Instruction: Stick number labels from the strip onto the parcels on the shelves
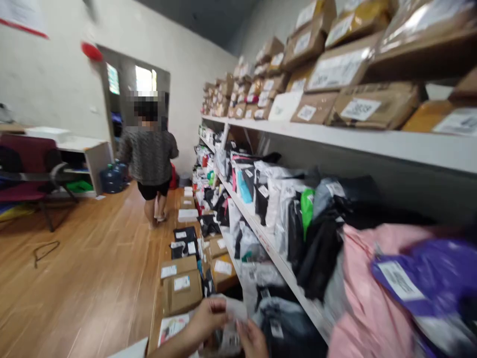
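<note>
Holding a pale soft parcel low beside the shelf, left hand gripping its edge, right hand apparently pinching underneath, label side upward, probably for reading.

The room is floored in warm wooden boards and bounded by pale, plain walls. Along the right side, white shelves are stacked with brown cardboard boxes above and bagged parcels below; more boxes are lined up on the floor at their foot. A doorway is set in the far wall, with daylight seen through small windows behind it. A white table and a dark red chair are placed at the left. A person is seen standing near the doorway.
</note>
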